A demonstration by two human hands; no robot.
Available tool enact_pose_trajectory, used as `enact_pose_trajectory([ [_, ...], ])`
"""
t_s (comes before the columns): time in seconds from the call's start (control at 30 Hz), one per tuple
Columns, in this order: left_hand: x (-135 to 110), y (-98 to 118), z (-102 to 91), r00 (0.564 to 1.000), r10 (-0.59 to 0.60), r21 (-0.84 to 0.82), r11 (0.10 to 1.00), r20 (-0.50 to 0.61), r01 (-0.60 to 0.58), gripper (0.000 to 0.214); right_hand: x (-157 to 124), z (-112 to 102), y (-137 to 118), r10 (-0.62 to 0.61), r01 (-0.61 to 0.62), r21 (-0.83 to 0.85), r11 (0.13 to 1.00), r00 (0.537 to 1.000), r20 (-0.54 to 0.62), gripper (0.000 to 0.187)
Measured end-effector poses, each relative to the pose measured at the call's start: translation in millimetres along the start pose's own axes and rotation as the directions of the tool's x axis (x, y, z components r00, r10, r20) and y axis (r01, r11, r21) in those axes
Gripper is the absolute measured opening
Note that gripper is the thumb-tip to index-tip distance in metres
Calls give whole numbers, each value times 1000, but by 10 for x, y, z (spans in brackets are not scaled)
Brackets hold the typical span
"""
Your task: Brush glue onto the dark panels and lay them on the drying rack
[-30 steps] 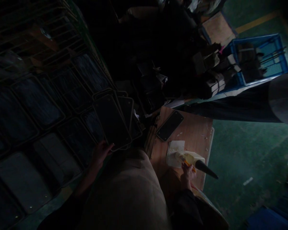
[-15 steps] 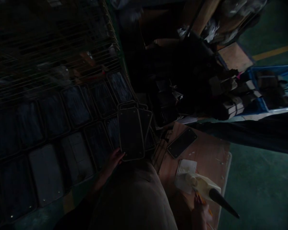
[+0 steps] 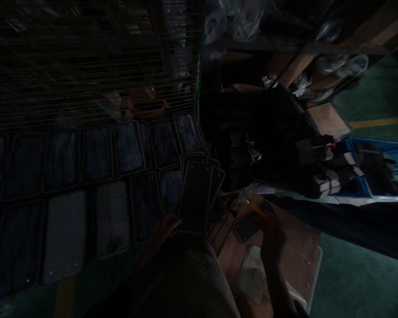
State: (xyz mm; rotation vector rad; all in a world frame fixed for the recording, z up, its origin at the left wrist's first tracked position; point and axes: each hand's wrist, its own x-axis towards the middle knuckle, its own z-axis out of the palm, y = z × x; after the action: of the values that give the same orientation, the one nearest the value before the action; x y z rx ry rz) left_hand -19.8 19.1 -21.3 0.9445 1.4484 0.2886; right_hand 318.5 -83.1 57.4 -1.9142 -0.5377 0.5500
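Note:
The scene is dark. My left hand (image 3: 167,225) grips the lower left corner of a dark rectangular panel (image 3: 195,196) with rounded corners and small studs near them. Behind it, more such panels (image 3: 217,181) fan out; how they are supported is hidden. My right hand (image 3: 273,229) is closed round an orange-handled brush (image 3: 258,209), its pale, blurred tip pointing up and left. Below that hand, another dark panel (image 3: 247,227) lies on the wooden board (image 3: 298,238). A pale container (image 3: 254,274) on the board is partly hidden by my right forearm.
Rows of similar panels (image 3: 96,152) lie at left, several with streaky surfaces, two of them paler (image 3: 66,234). A wire rack (image 3: 135,57) rises behind them. Dark bundles (image 3: 325,183) and a blue crate (image 3: 361,176) stand at right. Green floor (image 3: 358,282) shows beyond the board.
My right hand has risen from beside the pale container, carrying the brush up toward the panels. The left hand keeps hold of its panel, now tilted slightly the other way. The view has shifted.

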Motion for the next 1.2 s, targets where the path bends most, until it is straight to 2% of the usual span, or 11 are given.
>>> enact_pose_trajectory([
  [0.1,-94,-71,36,999,-33,-38,999,14,34,42,112,500,-389,-183,211,-55,976,931,317,39],
  [0.17,-159,-100,57,997,-67,-80,994,32,69,43,195,785,-568,-330,417,-65,906,795,509,33],
  [0.27,-234,-120,76,996,-79,-145,986,33,83,44,373,1107,-701,-482,698,-74,713,564,670,33],
  [0.37,-280,-123,88,998,-60,-182,981,22,62,43,569,1325,-732,-517,835,-128,534,443,732,32],
  [0.5,-300,-117,103,998,-60,-224,972,35,67,43,705,1480,-716,-499,891,-182,417,391,773,32],
  [0.6,-292,-121,113,996,-85,-249,964,31,90,44,623,1441,-659,-445,899,-205,387,377,812,30],
  [0.67,-285,-130,119,996,-86,-268,959,21,88,44,465,1322,-593,-390,895,-206,395,367,844,29],
  [0.87,-286,-145,117,997,-74,-332,940,28,79,44,-332,742,-385,-246,855,-106,507,261,933,34],
  [1.03,-290,-148,98,998,-51,-307,950,32,58,38,-681,563,-424,-71,686,-132,716,260,963,32],
  [1.1,-283,-157,102,998,-54,-306,950,38,63,38,-578,648,-475,-58,630,-134,765,275,960,32],
  [1.2,-273,-165,117,997,-71,-329,941,32,78,40,-208,887,-549,-171,634,-95,767,345,923,32],
])
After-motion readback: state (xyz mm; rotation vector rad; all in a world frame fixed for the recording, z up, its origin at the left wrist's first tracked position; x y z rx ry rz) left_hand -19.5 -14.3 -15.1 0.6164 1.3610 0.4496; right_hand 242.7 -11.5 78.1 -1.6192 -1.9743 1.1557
